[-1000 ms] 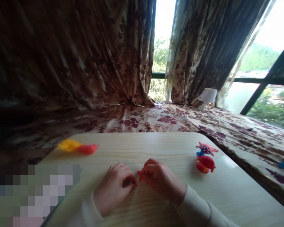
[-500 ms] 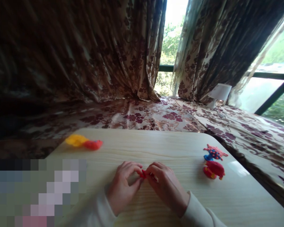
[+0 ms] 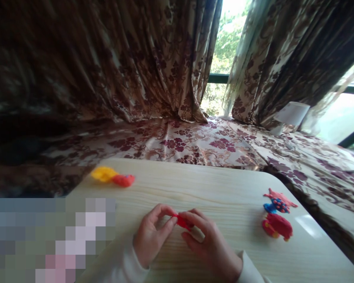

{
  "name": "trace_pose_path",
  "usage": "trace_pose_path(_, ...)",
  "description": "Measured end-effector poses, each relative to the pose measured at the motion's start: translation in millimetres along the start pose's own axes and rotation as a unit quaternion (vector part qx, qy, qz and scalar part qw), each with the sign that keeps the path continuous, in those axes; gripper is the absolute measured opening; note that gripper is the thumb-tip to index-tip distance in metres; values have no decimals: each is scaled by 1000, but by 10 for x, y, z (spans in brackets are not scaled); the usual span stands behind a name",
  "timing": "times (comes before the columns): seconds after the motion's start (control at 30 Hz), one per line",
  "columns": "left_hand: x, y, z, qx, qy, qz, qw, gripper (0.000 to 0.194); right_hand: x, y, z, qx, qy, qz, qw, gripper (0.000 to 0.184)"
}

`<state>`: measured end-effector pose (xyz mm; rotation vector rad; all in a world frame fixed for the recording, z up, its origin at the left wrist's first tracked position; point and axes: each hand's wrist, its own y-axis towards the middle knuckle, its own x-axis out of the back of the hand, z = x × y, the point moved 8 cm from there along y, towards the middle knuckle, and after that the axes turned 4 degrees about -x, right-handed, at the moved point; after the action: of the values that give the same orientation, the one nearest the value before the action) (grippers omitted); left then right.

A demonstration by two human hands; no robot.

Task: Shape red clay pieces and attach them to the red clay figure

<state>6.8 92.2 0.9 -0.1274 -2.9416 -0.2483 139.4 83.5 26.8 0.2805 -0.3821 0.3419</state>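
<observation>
My left hand (image 3: 150, 237) and my right hand (image 3: 208, 243) meet low over the pale wooden table (image 3: 200, 188). Both pinch a small red clay piece (image 3: 181, 221) between thumb and fingertips. White sleeves cover both wrists. A yellow clay lump (image 3: 104, 173) joined to an orange-red clay lump (image 3: 124, 180) lies at the table's far left. At the right sit a red and blue dotted clay figure (image 3: 277, 200) and a red clay figure (image 3: 277, 226) with yellow bits.
Flowered cloth (image 3: 194, 143) covers the ledge behind the table, with flowered curtains (image 3: 120, 67) hanging above. A small white lamp (image 3: 289, 116) stands on the ledge at the right by the window. A blurred patch covers the lower left corner.
The view has swung left and down, so the table's things sit further right in frame. My fingers have worked the red clay piece, which now shows more between the two hands.
</observation>
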Motion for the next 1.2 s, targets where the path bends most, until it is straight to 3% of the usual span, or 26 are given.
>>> trace_pose_path(0.13,-19,-5,52,20,10,10,1000,12,-11,1,-59,-10,-13,-32,999,20)
trace_pose_path(0.27,-45,-19,67,27,27,24,999,17,-11,4,-78,-23,-8,-38,999,16)
trace_pose_path(0.47,-107,-24,-80,-41,65,58,995,19,28,2,-111,-26,0,-66,997,14)
trace_pose_path(0.8,-78,10,-102,-44,83,38,995,7,41,10,-53,-56,28,19,998,23)
trace_pose_path(1.03,-95,-4,-136,-97,127,39,986,7,109,-13,-292,-121,142,-94,978,10)
trace_pose_path(1.2,-127,3,-166,-116,134,39,983,6,71,7,-153,-95,124,-60,986,12)
